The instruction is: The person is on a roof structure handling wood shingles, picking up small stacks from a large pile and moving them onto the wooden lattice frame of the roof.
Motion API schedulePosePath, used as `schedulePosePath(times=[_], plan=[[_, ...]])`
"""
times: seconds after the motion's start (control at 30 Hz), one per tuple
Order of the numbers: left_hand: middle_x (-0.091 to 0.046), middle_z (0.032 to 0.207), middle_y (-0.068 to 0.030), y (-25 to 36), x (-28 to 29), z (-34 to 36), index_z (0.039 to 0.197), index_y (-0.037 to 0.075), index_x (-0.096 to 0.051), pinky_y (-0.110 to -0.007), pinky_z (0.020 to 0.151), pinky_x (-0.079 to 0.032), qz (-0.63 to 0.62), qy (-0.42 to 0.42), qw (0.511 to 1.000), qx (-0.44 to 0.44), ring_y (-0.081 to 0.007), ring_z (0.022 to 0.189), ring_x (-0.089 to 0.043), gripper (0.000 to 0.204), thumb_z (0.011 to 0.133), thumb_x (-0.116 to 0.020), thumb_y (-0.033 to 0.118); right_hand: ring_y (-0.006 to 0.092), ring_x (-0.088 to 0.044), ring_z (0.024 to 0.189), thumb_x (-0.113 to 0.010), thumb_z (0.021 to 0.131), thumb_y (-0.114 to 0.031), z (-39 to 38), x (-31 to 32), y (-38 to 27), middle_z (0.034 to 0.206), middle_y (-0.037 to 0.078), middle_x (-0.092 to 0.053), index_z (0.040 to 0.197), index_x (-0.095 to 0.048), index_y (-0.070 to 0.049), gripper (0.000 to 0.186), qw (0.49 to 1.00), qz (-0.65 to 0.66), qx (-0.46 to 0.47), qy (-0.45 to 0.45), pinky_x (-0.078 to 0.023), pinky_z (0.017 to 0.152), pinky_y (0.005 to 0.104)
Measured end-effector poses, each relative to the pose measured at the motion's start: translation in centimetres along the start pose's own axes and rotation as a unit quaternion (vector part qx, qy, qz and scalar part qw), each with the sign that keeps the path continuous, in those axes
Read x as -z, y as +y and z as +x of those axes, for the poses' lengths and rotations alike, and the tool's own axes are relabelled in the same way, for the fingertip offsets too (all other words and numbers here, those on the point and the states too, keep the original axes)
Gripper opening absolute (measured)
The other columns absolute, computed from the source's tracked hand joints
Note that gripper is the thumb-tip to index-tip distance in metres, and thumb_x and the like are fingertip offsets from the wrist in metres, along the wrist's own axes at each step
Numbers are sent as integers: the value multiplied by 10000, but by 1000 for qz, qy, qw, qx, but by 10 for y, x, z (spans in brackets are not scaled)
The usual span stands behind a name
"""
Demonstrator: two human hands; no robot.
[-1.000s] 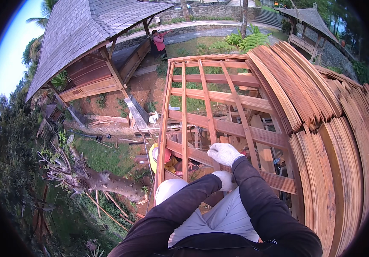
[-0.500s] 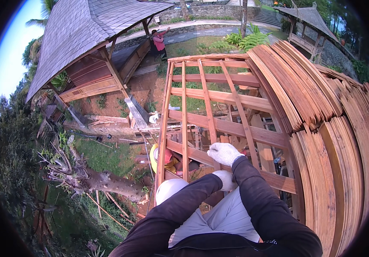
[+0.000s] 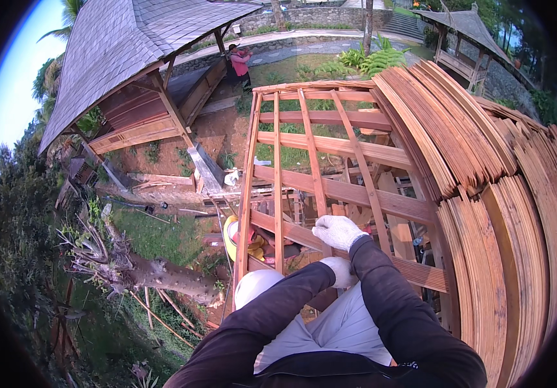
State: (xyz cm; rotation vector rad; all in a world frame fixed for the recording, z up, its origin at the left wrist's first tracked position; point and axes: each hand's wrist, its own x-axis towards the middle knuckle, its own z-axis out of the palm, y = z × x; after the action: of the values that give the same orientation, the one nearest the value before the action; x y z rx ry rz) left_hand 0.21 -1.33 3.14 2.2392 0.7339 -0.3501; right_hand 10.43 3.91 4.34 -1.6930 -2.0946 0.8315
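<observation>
Both my hands wear white gloves and come close together over a sloping frame of wooden beams and battens. My right hand is closed, its fingers curled above a beam beside one of the battens. What it may be holding is hidden by the glove. My left hand lies just below it, against my right forearm and near my lap. Its fingers are turned away and covered by that arm, so their hold does not show.
Long stacks of wooden shingles cover the right side. Beneath the frame at left, a co-worker in a yellow helmet is partly hidden by battens. A cut tree trunk stands left. Beyond are a roofed pavilion and a person in pink.
The distant person in pink has drawn a stretched-out arm back in. The co-worker below has shifted slightly. My hands stay in practically the same place.
</observation>
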Motion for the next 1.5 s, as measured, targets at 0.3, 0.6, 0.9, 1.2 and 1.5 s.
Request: schedulePosePath(times=[0.3,0.6,0.9,1.2,1.5], plan=[[-714,1081,-255,-2,-1,2,1135,57,-724,-465,922,-524,4,-23,1000,0,-415,1031,-680,492,910,-516,442,379,-669,1079,-622,937,-441,-2,2,-3,1107,183,-722,1088,-717,-92,393,1000,-1,-7,-8,-509,975,448],[-709,1101,-257,0,1,0,1151,60,-716,-468,928,-520,13,-15,1000,-3,-416,1051,-673,493,911,-518,442,380,-670,1071,-624,937,-442,-1,0,1,1095,187,-724,1072,-719,-82,396,1000,-10,7,-1,-511,967,452],[-707,1120,-254,-6,-7,8,1152,63,-717,-464,942,-517,7,-20,1000,18,-414,1066,-669,493,909,-517,442,385,-672,1054,-628,936,-438,-1,-1,2,1078,190,-725,1061,-719,-77,392,1000,-8,12,4,-513,957,458],[-705,1128,-258,-4,-4,5,1152,61,-717,-464,952,-514,8,-26,1000,9,-412,1075,-669,504,915,-492,445,381,-674,1053,-629,936,-440,0,0,1,1068,191,-725,1054,-715,-79,389,1000,-6,7,3,-514,952,457],[-702,1159,-241,0,-1,2,1178,79,-711,-465,968,-506,0,-35,999,4,-412,1102,-658,517,933,-470,466,379,-677,1053,-648,928,-424,-1,0,0,1069,193,-726,1052,-716,-79,372,1000,5,2,4,-517,949,449]])
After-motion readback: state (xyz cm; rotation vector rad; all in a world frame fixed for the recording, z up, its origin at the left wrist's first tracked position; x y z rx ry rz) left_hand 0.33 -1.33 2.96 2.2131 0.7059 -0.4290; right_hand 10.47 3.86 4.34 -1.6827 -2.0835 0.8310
